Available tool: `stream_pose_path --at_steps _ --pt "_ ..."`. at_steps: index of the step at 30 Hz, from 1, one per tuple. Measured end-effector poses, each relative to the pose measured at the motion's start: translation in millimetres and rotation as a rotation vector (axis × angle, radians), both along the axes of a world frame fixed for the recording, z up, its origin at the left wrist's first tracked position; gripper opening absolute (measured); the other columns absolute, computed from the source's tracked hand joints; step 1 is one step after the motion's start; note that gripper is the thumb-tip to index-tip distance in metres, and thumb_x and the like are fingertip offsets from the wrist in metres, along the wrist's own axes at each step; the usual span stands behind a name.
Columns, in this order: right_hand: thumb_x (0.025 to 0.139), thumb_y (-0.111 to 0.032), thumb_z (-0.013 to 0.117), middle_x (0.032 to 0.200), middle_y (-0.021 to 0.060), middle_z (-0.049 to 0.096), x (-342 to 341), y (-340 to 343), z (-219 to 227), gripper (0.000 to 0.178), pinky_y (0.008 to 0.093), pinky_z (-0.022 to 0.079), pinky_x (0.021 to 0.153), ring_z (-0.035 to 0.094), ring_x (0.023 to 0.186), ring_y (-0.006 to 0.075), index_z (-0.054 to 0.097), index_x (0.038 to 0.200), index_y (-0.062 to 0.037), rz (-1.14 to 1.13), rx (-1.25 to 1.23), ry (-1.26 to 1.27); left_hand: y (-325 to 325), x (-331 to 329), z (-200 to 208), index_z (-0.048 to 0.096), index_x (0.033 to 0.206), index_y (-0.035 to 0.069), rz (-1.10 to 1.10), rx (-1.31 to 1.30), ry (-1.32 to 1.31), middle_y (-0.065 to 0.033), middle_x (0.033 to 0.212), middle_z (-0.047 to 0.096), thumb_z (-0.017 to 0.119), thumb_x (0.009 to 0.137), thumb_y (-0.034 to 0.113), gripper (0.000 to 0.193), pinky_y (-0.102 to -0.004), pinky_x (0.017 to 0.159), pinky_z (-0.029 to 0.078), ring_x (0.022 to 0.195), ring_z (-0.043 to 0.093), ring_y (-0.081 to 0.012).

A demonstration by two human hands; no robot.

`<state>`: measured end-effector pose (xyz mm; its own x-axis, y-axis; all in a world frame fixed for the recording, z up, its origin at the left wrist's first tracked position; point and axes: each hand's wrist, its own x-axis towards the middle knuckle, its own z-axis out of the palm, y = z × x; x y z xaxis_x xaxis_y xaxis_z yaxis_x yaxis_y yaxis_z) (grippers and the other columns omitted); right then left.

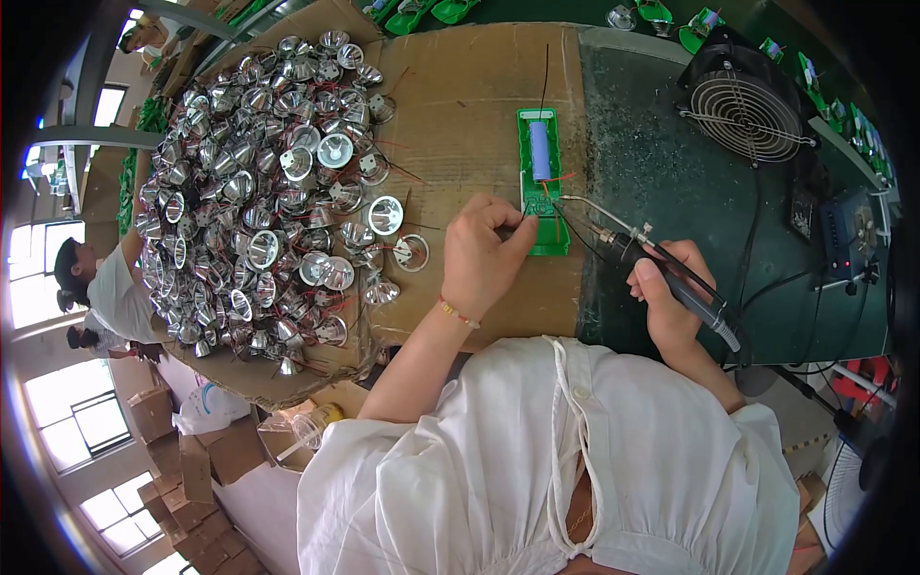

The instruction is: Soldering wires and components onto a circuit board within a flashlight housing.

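A green plastic housing (550, 241) lies on the cardboard in front of me, holding a blue-purple cylindrical battery (540, 151) and a small green circuit board (538, 204). Thin red and black wires run from these parts. My left hand (487, 251) is closed at the board's left edge, thumb and forefinger pinched together; whatever is between them is too small to make out. My right hand (671, 292) grips a soldering iron (692, 299) with a thin metal solder-feed tube (599, 208). Its tip points at the board from the right, and contact cannot be made out.
Many silver reflector cups (259, 196) with wires fill a cardboard box on the left. A fan with a wire guard (746, 117) stands at the back right, near a blue control box (851, 238). More green housings (700, 29) line the far edge. Other people are at the left.
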<state>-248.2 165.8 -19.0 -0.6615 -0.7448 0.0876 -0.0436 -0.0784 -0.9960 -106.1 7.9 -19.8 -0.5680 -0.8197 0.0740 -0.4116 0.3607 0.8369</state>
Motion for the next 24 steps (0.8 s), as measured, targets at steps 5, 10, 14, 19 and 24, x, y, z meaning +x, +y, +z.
stream_pose_path --at_steps 5,10,14,19,24 --pt "0.08 -0.01 0.063 0.068 0.0077 0.059 -2 2 1 0.016 0.0207 0.046 0.051 0.056 0.058 0.0086 0.053 0.085 0.0007 0.017 0.057 -0.076 0 -1 2 0.061 0.067 0.0 0.006 0.011 -0.032 -0.0105 0.073 0.058 0.066 0.071 0.012 0.014 -0.0301 0.055 0.044 0.059 0.056 -0.0215" --pt "0.08 -0.01 0.063 0.068 0.0074 0.059 -2 1 -1 0.016 0.0207 0.046 0.051 0.055 0.057 0.0084 0.053 0.085 0.0005 0.012 0.051 -0.109 1 10 -5 0.064 0.077 -0.001 0.04 0.182 0.086 -0.0095 0.078 0.06 0.067 0.075 0.01 0.011 -0.0254 0.057 0.046 0.064 0.058 -0.0142" --pt "0.08 -0.009 0.063 0.067 0.0073 0.059 -2 0 1 0.015 0.0207 0.045 0.051 0.055 0.057 0.0084 0.053 0.085 0.0006 0.037 0.055 -0.143 2 17 -10 0.065 0.081 -0.001 -0.003 0.289 0.26 -0.0072 0.082 0.061 0.066 0.077 0.008 0.01 -0.023 0.057 0.045 0.066 0.057 -0.0101" --pt "0.08 -0.008 0.063 0.067 0.0071 0.059 -1 -4 1 0.015 0.0208 0.045 0.051 0.055 0.058 0.0082 0.053 0.085 0.0007 0.061 0.049 -0.151 -1 16 -12 0.066 0.082 0.0 -0.006 0.179 0.256 -0.0057 0.083 0.061 0.065 0.079 0.01 0.011 -0.0225 0.056 0.044 0.065 0.055 -0.0089" --pt "0.079 -0.007 0.063 0.067 0.0068 0.059 -1 -9 0 0.013 0.0206 0.045 0.051 0.054 0.057 0.0079 0.053 0.085 0.0003 0.062 0.085 -0.127 -9 5 1 0.064 0.074 -0.001 -0.098 0.124 0.078 -0.0074 0.078 0.059 0.065 0.077 0.012 0.013 -0.0263 0.055 0.043 0.062 0.055 -0.0142"
